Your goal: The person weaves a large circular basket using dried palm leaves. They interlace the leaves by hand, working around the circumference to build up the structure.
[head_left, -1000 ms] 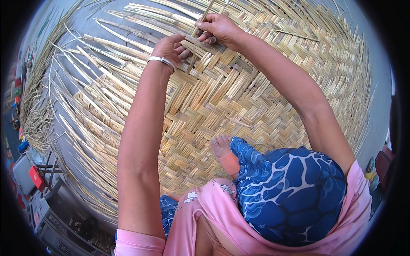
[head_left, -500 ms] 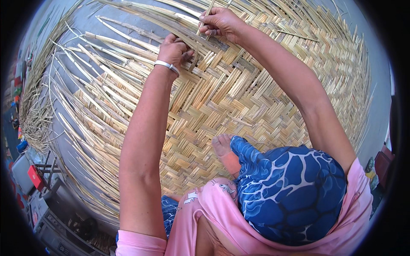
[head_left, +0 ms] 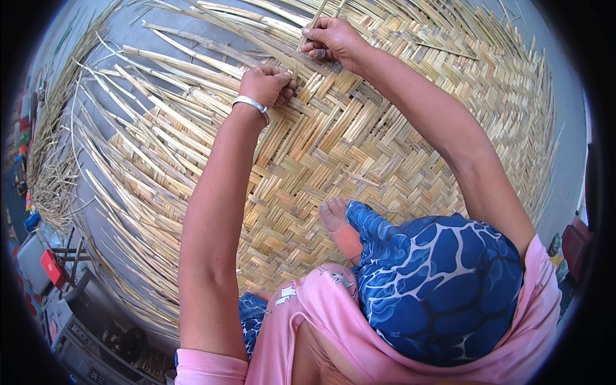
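A large mat of split reed strips (head_left: 385,151), woven in a herringbone pattern, lies under me. My left hand (head_left: 264,85), with a silver bangle at its wrist, is closed at the mat's far left edge. Its thumb and fingers pinch a reed strip there, mostly hidden by the fingers. Farther right and slightly beyond it, my right hand (head_left: 333,43) grips a thin upright reed strip (head_left: 315,18) between thumb and fingers. Between the two hands, unwoven strips run from the weave toward the upper left.
Long loose strip ends (head_left: 151,125) fan out from the mat's left side over the grey floor (head_left: 96,215). A heap of thin reeds (head_left: 51,173) lies at far left. My bare foot (head_left: 335,215) rests on the mat. A red box (head_left: 53,268) and grey furniture stand lower left.
My left hand has shifted slightly right and nearer, its fingers turning over the strips. The right hand has moved slightly nearer, still gripping its strip.
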